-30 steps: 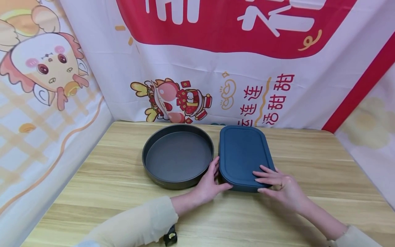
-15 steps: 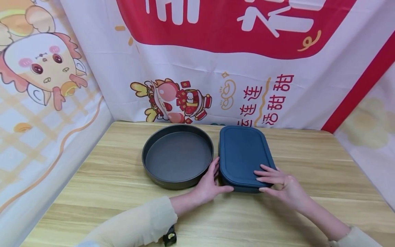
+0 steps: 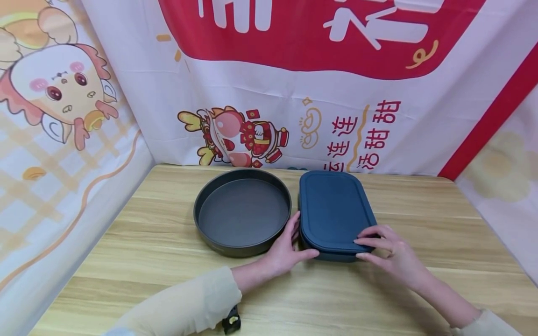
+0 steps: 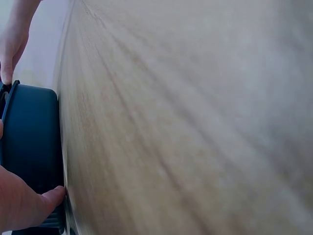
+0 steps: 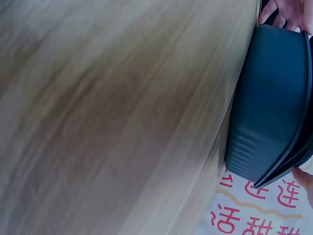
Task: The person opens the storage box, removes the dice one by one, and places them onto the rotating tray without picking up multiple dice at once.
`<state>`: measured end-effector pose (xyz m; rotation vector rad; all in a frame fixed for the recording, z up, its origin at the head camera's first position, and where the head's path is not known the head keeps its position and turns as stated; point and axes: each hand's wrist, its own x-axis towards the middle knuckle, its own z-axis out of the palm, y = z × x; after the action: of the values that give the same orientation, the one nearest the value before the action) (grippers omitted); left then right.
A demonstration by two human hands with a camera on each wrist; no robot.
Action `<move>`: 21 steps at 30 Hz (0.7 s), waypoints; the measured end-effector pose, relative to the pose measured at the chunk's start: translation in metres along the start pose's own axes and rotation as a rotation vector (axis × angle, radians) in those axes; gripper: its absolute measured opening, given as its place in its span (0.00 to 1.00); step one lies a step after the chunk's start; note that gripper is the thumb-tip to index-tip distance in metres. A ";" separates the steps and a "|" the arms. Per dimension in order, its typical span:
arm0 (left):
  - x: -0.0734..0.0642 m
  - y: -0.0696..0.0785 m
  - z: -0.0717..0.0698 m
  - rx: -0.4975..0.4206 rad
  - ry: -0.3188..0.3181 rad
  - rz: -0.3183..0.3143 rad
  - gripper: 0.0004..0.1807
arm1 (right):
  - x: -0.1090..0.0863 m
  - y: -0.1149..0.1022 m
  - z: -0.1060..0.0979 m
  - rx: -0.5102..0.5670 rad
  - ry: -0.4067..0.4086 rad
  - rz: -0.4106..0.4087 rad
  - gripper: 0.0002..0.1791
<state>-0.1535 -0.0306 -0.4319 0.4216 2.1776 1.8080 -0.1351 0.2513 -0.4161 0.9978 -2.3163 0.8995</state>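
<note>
A dark blue rectangular food container (image 3: pixel 336 257) stands on the table, its matching blue lid (image 3: pixel 332 210) on top. The person's left hand (image 3: pixel 282 252) grips the container's front left corner, fingers along the left side and thumb at the front. At the front right corner, the right hand (image 3: pixel 392 255) pinches the lid's edge, thumb below and fingertips above. A dark gap under the lid shows beside the container wall (image 5: pixel 269 98) in the right wrist view. The left wrist view has the left thumb (image 4: pixel 54 197) low against the container.
A round dark grey pan (image 3: pixel 244 214) sits just left of the container, close to the left hand's fingers. Wooden table (image 3: pixel 138 242) surrounds both. Printed cloth (image 3: pixel 311 84) hangs behind, and another at the left.
The right hand's fingers have drawn back from the lid's top to its front right edge. That corner of the lid sits slightly higher. The left hand and the pan stay in place.
</note>
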 end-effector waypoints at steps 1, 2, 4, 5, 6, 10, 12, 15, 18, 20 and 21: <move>0.000 0.000 0.000 -0.002 -0.001 0.002 0.54 | 0.000 0.000 -0.001 -0.015 0.005 -0.018 0.12; 0.001 -0.001 0.000 -0.002 -0.001 0.003 0.54 | 0.001 0.001 -0.001 -0.029 0.010 -0.039 0.15; 0.001 -0.001 0.000 -0.004 -0.002 0.010 0.54 | 0.002 0.001 -0.002 -0.048 0.020 -0.075 0.22; 0.001 -0.001 0.000 -0.005 -0.002 0.014 0.53 | 0.003 0.000 -0.003 -0.057 0.023 -0.086 0.23; 0.001 -0.001 0.001 -0.005 -0.001 0.017 0.53 | 0.004 0.000 -0.004 -0.065 0.027 -0.095 0.24; 0.000 0.000 0.001 -0.003 0.001 0.015 0.52 | 0.007 -0.001 -0.006 -0.109 0.024 -0.111 0.26; 0.000 0.000 0.001 0.002 0.000 0.015 0.51 | 0.008 -0.001 -0.008 -0.135 0.019 -0.112 0.26; 0.001 0.000 0.001 0.008 -0.005 0.023 0.51 | 0.010 -0.002 -0.009 -0.155 0.017 -0.116 0.26; 0.002 -0.001 0.001 0.014 -0.011 0.036 0.51 | 0.011 -0.002 -0.010 -0.160 0.022 -0.110 0.26; 0.001 0.000 0.001 0.011 -0.013 0.033 0.49 | 0.012 -0.002 -0.011 -0.159 0.031 -0.112 0.26; 0.002 0.000 0.001 0.013 -0.011 0.034 0.49 | 0.012 -0.001 -0.012 -0.161 0.037 -0.111 0.26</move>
<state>-0.1546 -0.0292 -0.4320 0.4735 2.1886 1.8057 -0.1401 0.2536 -0.3999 1.0209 -2.2383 0.6703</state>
